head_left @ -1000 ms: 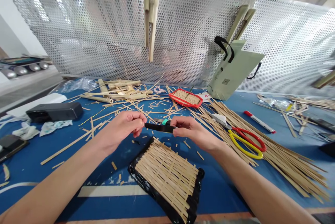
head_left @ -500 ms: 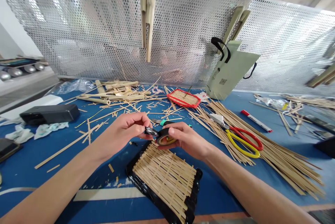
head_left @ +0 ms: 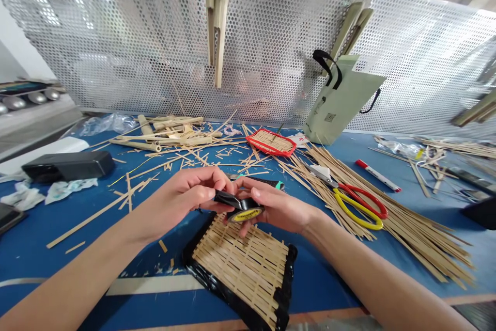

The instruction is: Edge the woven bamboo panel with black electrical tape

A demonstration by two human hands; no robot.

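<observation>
Black tape roll [head_left: 245, 215]: clamped in the grip of your right hand [head_left: 279, 207], above the woven panel's [head_left: 244, 264] far side
Tape strip [head_left: 227, 199]: pinched by your left hand [head_left: 194, 190]
Woven panel: beneath, by the bench's [head_left: 325, 289] near edge

The 1 camera sits on the person's head. It looks forward and down on the blue desk [head_left: 310, 279], with the hands [head_left: 199, 191] near, around the middle. The forearms [head_left: 96, 264] enter from below; the perforated panel [head_left: 155, 36] stands farther, behind.
</observation>
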